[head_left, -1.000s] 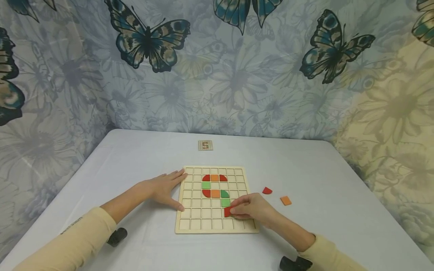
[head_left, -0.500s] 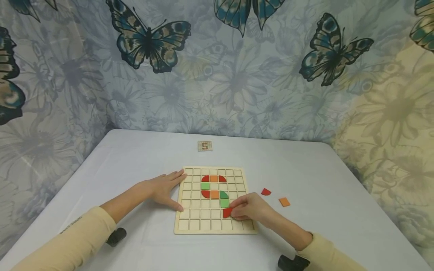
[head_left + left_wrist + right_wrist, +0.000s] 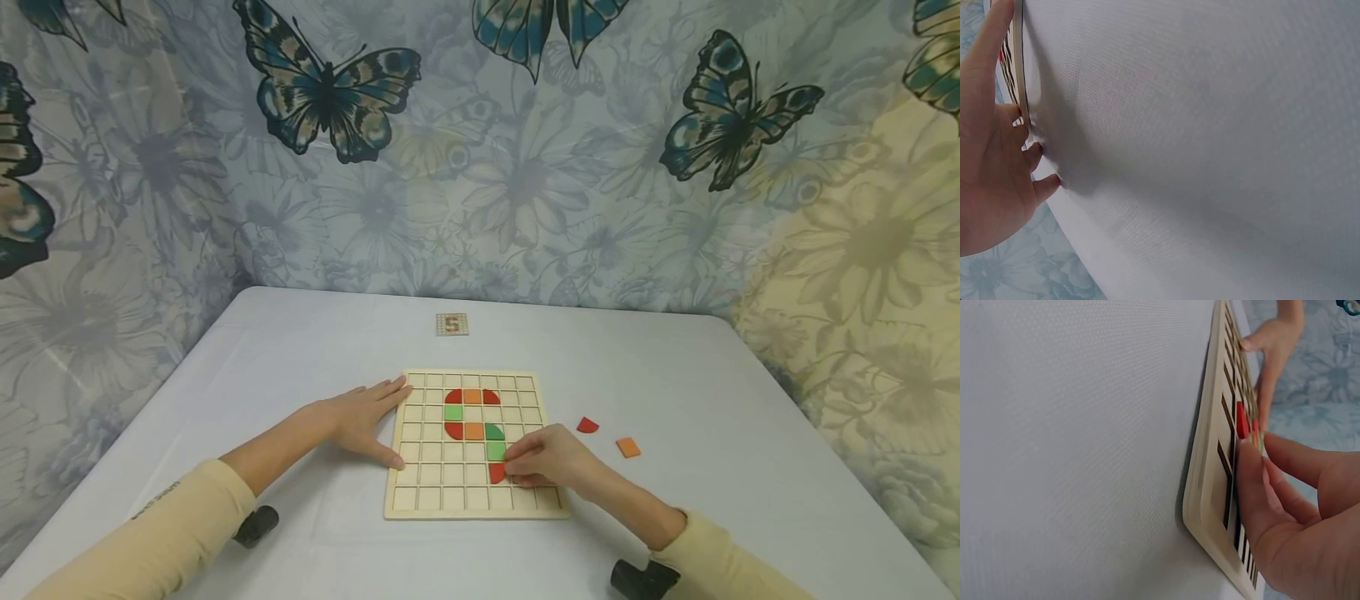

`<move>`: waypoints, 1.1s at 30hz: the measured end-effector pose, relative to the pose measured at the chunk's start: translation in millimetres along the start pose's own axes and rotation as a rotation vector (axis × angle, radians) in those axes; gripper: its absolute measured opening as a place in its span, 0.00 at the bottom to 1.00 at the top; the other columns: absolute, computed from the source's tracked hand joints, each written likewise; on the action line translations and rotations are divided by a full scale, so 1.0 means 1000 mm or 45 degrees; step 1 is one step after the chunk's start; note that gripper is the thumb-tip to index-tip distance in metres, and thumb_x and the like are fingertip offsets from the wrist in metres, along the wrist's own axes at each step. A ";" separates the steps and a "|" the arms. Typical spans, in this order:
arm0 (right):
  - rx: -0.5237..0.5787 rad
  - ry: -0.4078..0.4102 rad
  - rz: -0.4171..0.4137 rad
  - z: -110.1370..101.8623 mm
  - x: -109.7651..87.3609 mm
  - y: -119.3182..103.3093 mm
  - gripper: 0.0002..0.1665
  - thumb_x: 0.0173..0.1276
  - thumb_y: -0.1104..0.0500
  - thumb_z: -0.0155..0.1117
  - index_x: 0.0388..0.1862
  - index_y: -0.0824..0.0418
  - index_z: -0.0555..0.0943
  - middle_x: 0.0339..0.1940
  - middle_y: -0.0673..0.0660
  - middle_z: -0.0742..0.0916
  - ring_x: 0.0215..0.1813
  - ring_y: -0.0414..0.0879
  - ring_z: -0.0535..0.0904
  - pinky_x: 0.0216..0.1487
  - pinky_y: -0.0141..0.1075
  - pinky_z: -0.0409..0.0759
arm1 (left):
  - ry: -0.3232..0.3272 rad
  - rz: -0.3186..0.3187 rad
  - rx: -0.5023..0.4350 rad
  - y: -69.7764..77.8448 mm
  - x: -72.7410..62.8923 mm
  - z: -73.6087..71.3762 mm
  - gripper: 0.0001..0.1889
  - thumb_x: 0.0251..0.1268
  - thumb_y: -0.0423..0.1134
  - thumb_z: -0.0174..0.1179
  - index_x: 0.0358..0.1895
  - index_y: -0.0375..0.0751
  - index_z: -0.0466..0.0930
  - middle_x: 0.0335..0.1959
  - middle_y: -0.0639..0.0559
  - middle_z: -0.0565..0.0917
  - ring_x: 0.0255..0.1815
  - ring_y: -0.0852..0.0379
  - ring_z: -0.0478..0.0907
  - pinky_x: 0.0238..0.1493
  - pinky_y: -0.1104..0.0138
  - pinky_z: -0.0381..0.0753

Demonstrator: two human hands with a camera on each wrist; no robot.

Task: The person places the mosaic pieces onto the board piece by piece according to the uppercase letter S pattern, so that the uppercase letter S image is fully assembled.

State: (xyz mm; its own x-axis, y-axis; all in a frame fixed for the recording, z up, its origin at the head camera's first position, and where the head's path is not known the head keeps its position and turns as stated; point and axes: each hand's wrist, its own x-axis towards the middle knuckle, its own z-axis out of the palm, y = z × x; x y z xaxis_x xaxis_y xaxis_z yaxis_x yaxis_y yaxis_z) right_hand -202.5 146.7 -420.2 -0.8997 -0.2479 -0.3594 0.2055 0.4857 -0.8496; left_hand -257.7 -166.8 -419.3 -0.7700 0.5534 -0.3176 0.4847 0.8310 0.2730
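A pale wooden grid board lies on the white table. My left hand rests along its left edge with fingers and thumb spread; the left wrist view shows that hand beside the board's rim. My right hand pinches a red quarter-round tile by its right side, over the cell below a green square tile. In the right wrist view the red tile shows just past the fingertips. Red, orange and green tiles form a curved line up the board, including an orange square.
To the right of the board lie a loose red quarter-round tile and an orange square tile. A small card with an S pattern lies behind the board. Butterfly-printed cloth hangs beyond the table.
The red tile in my right hand has shifted slightly left and turned from tilted to nearly square with the cell below the green tile. My left hand stays on the board's edge.
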 end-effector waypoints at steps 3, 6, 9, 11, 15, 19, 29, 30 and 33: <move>0.041 -0.013 0.022 -0.003 0.001 0.002 0.13 0.58 0.61 0.73 0.40 0.67 0.85 0.31 0.55 0.87 0.30 0.44 0.82 0.36 0.35 0.83 | 0.007 0.010 0.001 0.000 0.000 0.000 0.62 0.44 0.76 0.59 0.77 0.41 0.44 0.77 0.45 0.42 0.75 0.44 0.43 0.69 0.45 0.47; 0.108 -0.048 0.008 -0.009 0.001 0.004 0.15 0.61 0.59 0.70 0.42 0.68 0.84 0.33 0.56 0.86 0.32 0.45 0.82 0.38 0.36 0.83 | 0.018 0.025 0.006 0.000 0.001 0.001 0.62 0.44 0.75 0.59 0.76 0.40 0.44 0.77 0.44 0.42 0.75 0.43 0.43 0.69 0.45 0.48; 0.210 -0.091 -0.031 -0.019 0.000 0.005 0.18 0.65 0.57 0.66 0.46 0.71 0.82 0.34 0.58 0.86 0.34 0.46 0.82 0.40 0.36 0.82 | 0.022 0.030 0.012 0.000 0.000 0.001 0.62 0.45 0.75 0.59 0.76 0.40 0.45 0.77 0.44 0.42 0.75 0.42 0.43 0.68 0.45 0.48; 0.293 -0.113 -0.058 -0.027 0.001 0.006 0.22 0.68 0.56 0.64 0.50 0.74 0.79 0.36 0.60 0.86 0.36 0.46 0.83 0.42 0.36 0.82 | 0.022 0.029 0.008 0.000 0.000 0.001 0.62 0.44 0.75 0.59 0.76 0.39 0.45 0.77 0.44 0.43 0.75 0.42 0.43 0.68 0.45 0.48; 0.444 -0.138 -0.077 -0.047 0.002 0.007 0.30 0.72 0.54 0.58 0.58 0.80 0.70 0.41 0.62 0.84 0.42 0.48 0.84 0.47 0.37 0.80 | 0.021 0.034 -0.003 -0.001 0.000 0.002 0.62 0.45 0.75 0.60 0.76 0.39 0.45 0.77 0.42 0.43 0.75 0.42 0.43 0.68 0.44 0.48; 0.538 -0.103 -0.076 -0.067 0.003 0.008 0.37 0.74 0.48 0.54 0.63 0.81 0.64 0.44 0.62 0.84 0.46 0.49 0.83 0.50 0.36 0.79 | 0.022 0.036 -0.002 -0.002 0.000 0.002 0.62 0.44 0.75 0.60 0.76 0.40 0.44 0.77 0.43 0.43 0.75 0.42 0.43 0.68 0.44 0.48; 0.784 -0.011 -0.104 -0.103 0.003 0.021 0.38 0.74 0.47 0.54 0.63 0.79 0.62 0.42 0.57 0.85 0.47 0.47 0.83 0.53 0.37 0.77 | 0.015 0.031 -0.003 -0.002 0.000 0.001 0.62 0.44 0.75 0.60 0.77 0.40 0.44 0.77 0.44 0.42 0.75 0.43 0.43 0.69 0.45 0.47; 0.789 -0.002 -0.102 -0.105 0.003 0.023 0.38 0.73 0.47 0.54 0.63 0.79 0.62 0.42 0.57 0.85 0.47 0.47 0.83 0.53 0.37 0.76 | 0.015 0.030 -0.002 -0.002 0.000 0.001 0.62 0.44 0.75 0.60 0.77 0.40 0.44 0.77 0.44 0.42 0.75 0.43 0.43 0.69 0.45 0.47; 0.766 0.017 -0.109 -0.113 0.003 0.028 0.41 0.73 0.46 0.54 0.65 0.80 0.59 0.45 0.58 0.84 0.50 0.48 0.82 0.54 0.38 0.75 | 0.013 0.024 -0.001 -0.002 0.001 0.001 0.62 0.44 0.76 0.60 0.77 0.40 0.44 0.77 0.45 0.42 0.75 0.43 0.43 0.69 0.45 0.47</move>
State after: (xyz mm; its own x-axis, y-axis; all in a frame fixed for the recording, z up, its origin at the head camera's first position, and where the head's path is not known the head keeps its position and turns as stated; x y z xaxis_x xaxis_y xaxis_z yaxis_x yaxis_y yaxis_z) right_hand -243.0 254.0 -401.3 -0.9266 -0.2525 -0.2785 0.3103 -0.0954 -0.9459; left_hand -258.8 -168.2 -421.5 -0.7650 0.5682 -0.3031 0.4988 0.8205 0.2791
